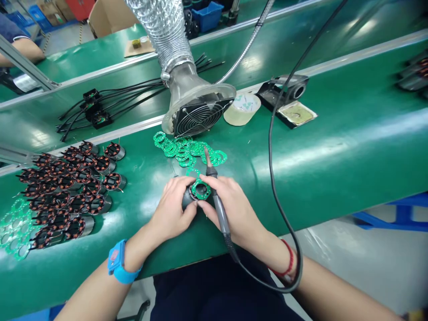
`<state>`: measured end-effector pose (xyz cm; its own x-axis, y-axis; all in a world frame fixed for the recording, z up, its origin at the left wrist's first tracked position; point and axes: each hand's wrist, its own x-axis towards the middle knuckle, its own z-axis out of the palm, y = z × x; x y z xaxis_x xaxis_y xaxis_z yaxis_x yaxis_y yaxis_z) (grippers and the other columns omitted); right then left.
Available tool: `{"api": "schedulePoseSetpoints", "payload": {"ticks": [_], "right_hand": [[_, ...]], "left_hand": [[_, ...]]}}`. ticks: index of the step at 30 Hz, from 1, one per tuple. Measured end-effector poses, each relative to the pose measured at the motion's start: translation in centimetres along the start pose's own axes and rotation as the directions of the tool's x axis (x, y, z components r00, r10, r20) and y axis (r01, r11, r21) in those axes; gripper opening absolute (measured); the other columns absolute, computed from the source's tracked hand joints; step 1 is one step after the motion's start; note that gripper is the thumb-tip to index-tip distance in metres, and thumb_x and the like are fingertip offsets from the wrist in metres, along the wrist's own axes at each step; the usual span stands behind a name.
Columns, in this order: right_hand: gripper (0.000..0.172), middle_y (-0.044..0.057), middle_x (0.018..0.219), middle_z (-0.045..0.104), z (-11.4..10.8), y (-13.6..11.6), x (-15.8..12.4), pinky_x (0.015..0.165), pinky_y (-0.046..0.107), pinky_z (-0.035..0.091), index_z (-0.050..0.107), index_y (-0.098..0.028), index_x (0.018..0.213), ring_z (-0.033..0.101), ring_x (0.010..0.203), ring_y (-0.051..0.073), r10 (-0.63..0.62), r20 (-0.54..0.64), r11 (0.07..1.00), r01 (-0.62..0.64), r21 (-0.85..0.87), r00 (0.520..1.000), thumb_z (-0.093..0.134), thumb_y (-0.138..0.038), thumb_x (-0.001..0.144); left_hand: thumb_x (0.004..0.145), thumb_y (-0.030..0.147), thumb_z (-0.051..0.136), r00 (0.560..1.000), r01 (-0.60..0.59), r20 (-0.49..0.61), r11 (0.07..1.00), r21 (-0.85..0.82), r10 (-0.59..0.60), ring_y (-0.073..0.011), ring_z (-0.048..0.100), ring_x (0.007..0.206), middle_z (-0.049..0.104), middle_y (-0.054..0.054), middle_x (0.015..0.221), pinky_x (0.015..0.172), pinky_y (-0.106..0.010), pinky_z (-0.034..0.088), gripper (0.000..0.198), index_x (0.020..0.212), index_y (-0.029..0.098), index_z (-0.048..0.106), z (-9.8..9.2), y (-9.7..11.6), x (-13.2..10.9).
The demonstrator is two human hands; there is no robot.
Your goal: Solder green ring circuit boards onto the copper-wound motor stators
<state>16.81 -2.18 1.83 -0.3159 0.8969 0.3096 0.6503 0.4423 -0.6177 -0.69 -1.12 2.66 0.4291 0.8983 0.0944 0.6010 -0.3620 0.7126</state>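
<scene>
My left hand is closed around a dark cylindrical motor stator, tipped so one end faces right. Against that end sits a green ring-shaped circuit board. My right hand grips a soldering iron whose tip points up and away from the board. The thumb and a finger of this hand also touch the ring board's edge. Just beyond my hands lies a loose pile of similar green ring boards. The inside of the stator is mostly hidden.
A fume extractor hangs over the bench behind the pile. Rows of stators stand at left, beside more ring boards. A tape roll and soldering iron stand lie behind. The iron's cord loops across the right side.
</scene>
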Motion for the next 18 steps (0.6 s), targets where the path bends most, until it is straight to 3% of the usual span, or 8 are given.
{"api": "schedulePoseSetpoints", "payload": {"ticks": [3,8,12,18], "right_hand": [[0.049,0.012,0.13,0.056,0.2,0.8,-0.9,0.088,0.047,0.046,0.038,-0.025,0.135,0.054,0.112,0.027,-0.032,0.018,0.997,0.031,0.073,0.999,0.043,-0.011,0.088],[0.046,0.009,0.116,0.063,0.9,1.3,-1.3,0.086,0.044,0.049,0.043,-0.026,0.131,0.059,0.104,0.024,0.032,-0.051,0.987,-0.024,0.16,0.998,0.042,-0.01,0.088],[0.05,0.008,0.109,0.063,1.1,0.9,-0.9,0.086,0.043,0.051,0.041,-0.026,0.131,0.06,0.099,0.023,0.077,-0.133,0.977,-0.048,0.209,0.988,0.046,-0.009,0.084],[0.049,0.004,0.091,0.061,1.3,0.6,-0.8,0.08,0.041,0.05,0.041,-0.026,0.129,0.057,0.086,0.022,0.08,-0.196,0.983,-0.045,0.176,0.977,0.047,-0.009,0.084]], "left_hand": [[0.086,0.029,0.057,0.999,-0.013,-0.038,0.997,0.07,0.016,-0.0252,0.05,0.112,0.057,-0.011,0.119,0.094,-0.043,0.041,0.038,0.12,0.018,0.045,0.7,0.6,0.4],[0.09,0.034,0.053,0.998,-0.039,-0.034,0.97,0.24,0.049,-0.0239,0.056,0.099,0.063,-0.009,0.107,0.082,-0.04,0.044,0.029,0.115,0.018,0.05,1.3,1.0,0.8],[0.092,0.031,0.049,0.994,-0.105,0.026,0.948,0.3,0.102,-0.0231,0.056,0.1,0.062,-0.01,0.109,0.084,-0.04,0.047,0.03,0.119,0.019,0.051,0.4,0.9,0.7],[0.091,0.027,0.05,0.96,-0.236,0.227,0.914,0.331,0.166,-0.0257,0.055,0.112,0.056,-0.012,0.124,0.093,-0.044,0.048,0.033,0.124,0.021,0.052,-1.5,0.6,0.7]]}}
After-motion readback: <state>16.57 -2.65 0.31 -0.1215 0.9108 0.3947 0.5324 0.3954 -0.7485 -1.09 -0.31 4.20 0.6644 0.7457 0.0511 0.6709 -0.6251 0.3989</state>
